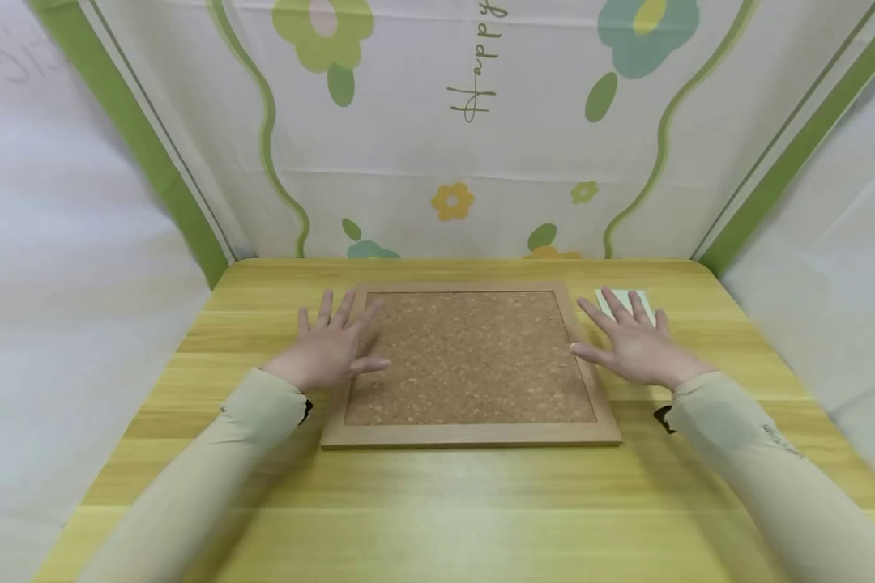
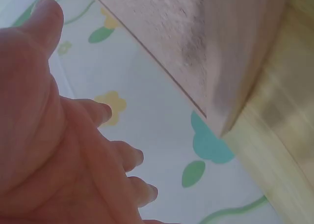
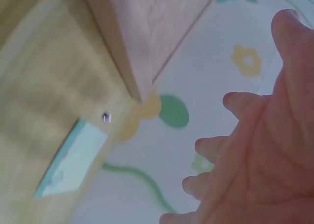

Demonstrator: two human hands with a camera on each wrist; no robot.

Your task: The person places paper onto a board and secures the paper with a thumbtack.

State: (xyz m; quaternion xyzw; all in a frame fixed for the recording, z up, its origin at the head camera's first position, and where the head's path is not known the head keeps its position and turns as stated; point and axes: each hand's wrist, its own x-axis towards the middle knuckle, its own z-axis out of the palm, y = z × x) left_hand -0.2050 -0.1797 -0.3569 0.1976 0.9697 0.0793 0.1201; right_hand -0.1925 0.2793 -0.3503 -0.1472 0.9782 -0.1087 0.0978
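A cork board (image 1: 467, 356) in a light wooden frame lies flat on the table. My left hand (image 1: 324, 348) is spread over its left edge, thumb and index finger overlapping the cork in the head view. My right hand (image 1: 642, 348) spreads its fingers beside the board's right edge, with the thumb tip at the frame. Both hold nothing; the wrist views show the bare left palm (image 2: 64, 150) and right palm (image 3: 260, 160). Partly hidden behind the right fingers is a pale green square pad (image 1: 622, 301), whose edge thickness shows in the right wrist view.
A tiny shiny item (image 3: 106, 117) sits between the pad and the board's corner. The wooden table (image 1: 437, 510) has rounded far corners. A white cloth (image 1: 437, 146) printed with flowers hangs behind it, and plain white cloth (image 1: 58, 267) hangs at the sides.
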